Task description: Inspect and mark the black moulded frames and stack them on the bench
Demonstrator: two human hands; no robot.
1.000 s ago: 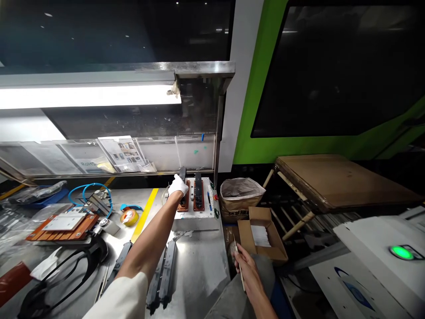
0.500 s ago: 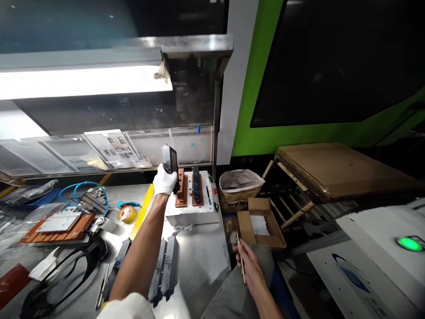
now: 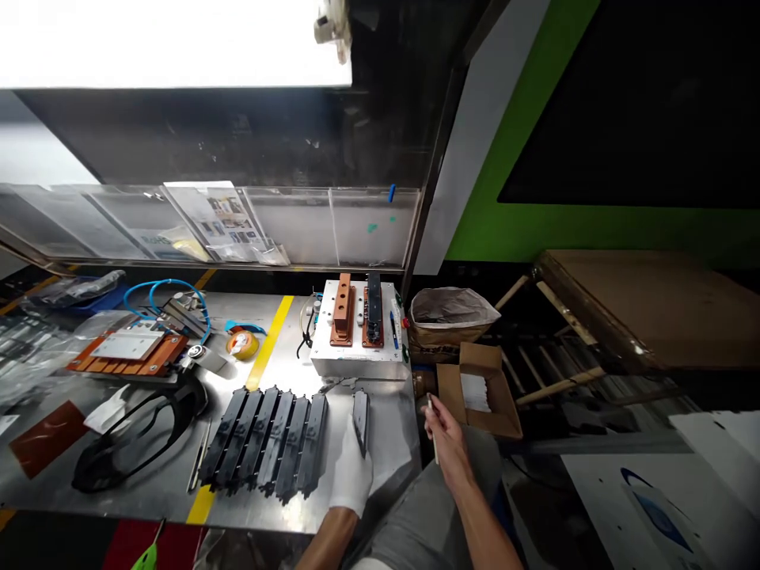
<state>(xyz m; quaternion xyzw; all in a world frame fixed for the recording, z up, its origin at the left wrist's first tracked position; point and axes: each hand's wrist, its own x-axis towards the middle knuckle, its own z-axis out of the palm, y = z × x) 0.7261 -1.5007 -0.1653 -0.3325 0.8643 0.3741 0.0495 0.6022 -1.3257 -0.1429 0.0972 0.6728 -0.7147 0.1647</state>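
My left hand (image 3: pixel 351 473), in a white glove, is closed round a long black part (image 3: pixel 361 419) low over the metal bench, right of a row of several similar black parts (image 3: pixel 267 439). My bare right hand (image 3: pixel 445 435) grips a thin light-coloured stick (image 3: pixel 435 443) above my lap, near the bench's right edge. Behind them stands a white fixture box (image 3: pixel 359 364). It bears a brown block (image 3: pixel 343 309) on its left and another black part (image 3: pixel 374 305) upright on its right mount.
Left on the bench lie a black frame (image 3: pixel 112 467), yellow tape (image 3: pixel 243 345), a brown-and-silver fixture (image 3: pixel 127 346) and tweezer-like tools (image 3: pixel 199 455). To the right stand a paper bag (image 3: pixel 451 313) and an open cardboard box (image 3: pixel 490 396). A lamp (image 3: pixel 178 39) hangs above.
My left hand has come down and back from beside the fixture's brown block to the bench, holding a black part. The view has shifted, showing the whole row. My right hand still holds the stick.
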